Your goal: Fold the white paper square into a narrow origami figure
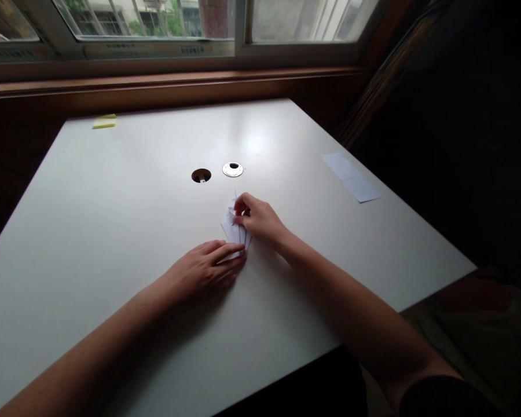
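A small piece of white folded paper (228, 227) lies on the white table, with fan-like creases and a thin point at its far end. My right hand (260, 219) bends over its right side, thumb and index finger pinching a fold. From the left, my left hand (211, 263) reaches in with its fingers stretched out, and their tips rest on the paper's near end. Both hands cover part of the paper, so its full shape is hidden.
Beyond the paper, the white table (125, 197) has a round cable hole (201, 175), with its round cover (233, 169) beside it. A flat paper strip (351, 176) lies near the right edge. Yellow sticky notes (105, 121) sit at the far left corner, below a window (151, 20).
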`<state>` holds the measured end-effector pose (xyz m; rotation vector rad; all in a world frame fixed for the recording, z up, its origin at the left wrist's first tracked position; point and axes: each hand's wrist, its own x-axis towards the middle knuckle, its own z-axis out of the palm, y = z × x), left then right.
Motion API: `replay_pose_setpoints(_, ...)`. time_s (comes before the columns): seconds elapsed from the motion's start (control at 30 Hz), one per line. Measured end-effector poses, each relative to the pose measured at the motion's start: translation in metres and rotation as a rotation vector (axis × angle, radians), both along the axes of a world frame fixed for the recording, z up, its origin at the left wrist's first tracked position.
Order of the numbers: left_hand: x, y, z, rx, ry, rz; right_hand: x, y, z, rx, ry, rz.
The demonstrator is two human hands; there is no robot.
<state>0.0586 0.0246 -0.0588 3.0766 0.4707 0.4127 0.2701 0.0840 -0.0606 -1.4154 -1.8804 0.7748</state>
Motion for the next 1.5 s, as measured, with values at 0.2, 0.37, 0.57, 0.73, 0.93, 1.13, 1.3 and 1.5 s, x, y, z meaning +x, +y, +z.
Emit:
replay_pose_setpoints(0.2, 0.000, -0.002, 0.001, -0.064, -0.046, 0.043, 0.000, 0.000, 0.001, 0.045, -0.077, 0.010)
replay_pose_setpoints(0.37, 0.000, -0.003, 0.004, -0.117, -0.096, 0.100, 0.004, 0.002, 0.002, 0.019, -0.083, 0.025)
replay_pose_setpoints(0.57, -0.002, 0.000, -0.003, -0.103, -0.088, 0.079, 0.004, 0.001, 0.002, 0.027, -0.112, 0.033)
replay_pose_setpoints(0.73, -0.003, -0.001, -0.008, -0.115, -0.087, 0.095, 0.002, 0.000, 0.005, 0.015, -0.131, 0.034)
replay_pose_setpoints(0.93, -0.001, -0.002, -0.007, -0.120, -0.076, 0.101, 0.000, 0.001, 0.004, -0.008, -0.112, 0.010)
replay_pose_setpoints(1.13, -0.001, -0.002, -0.005, -0.108, -0.085, 0.086, -0.004, 0.002, 0.004, 0.002, -0.161, -0.022)
replay_pose_setpoints(1.3, -0.002, -0.002, -0.005, -0.130, -0.077, 0.075, -0.007, 0.003, 0.004, 0.028, -0.214, -0.023)
replay_pose_setpoints(1.5, -0.002, -0.002, -0.003, -0.150, -0.087, 0.066, -0.010, 0.008, 0.003, 0.061, -0.323, -0.063)
